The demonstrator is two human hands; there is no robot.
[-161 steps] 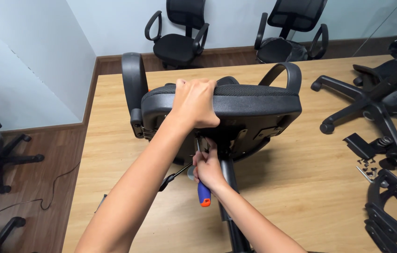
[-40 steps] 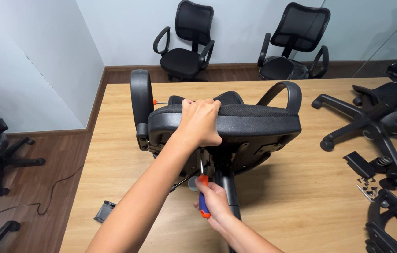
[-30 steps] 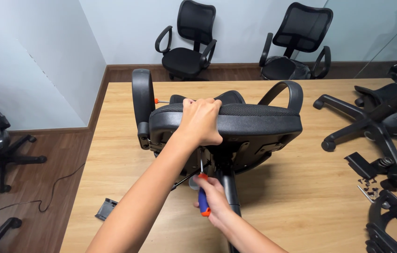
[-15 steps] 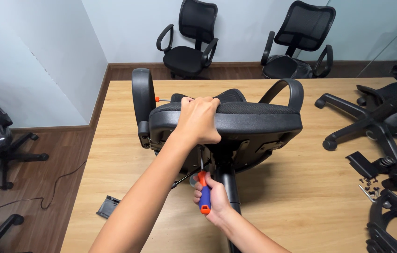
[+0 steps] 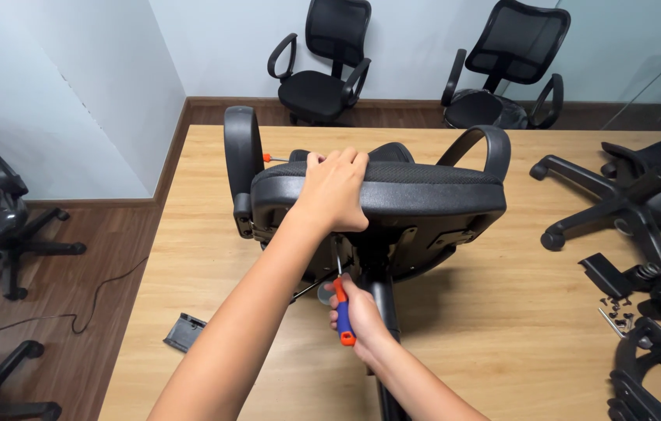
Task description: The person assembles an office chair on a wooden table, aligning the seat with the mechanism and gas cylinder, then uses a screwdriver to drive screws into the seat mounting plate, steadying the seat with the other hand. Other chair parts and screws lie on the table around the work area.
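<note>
Left hand, fingers clamped on the edge of the chair seat tipped near the bench middle. Right hand, fingers closed around a screwdriver, tip up under the seat.

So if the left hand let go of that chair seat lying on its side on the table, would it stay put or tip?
Probably tippy: the chair seat stands on edge on the table, steadied by the left hand. Its armrest touching down may brace it somewhat. It looks bulky and rigid, so likely heavy to shift while the right hand works the screwdriver.
</note>
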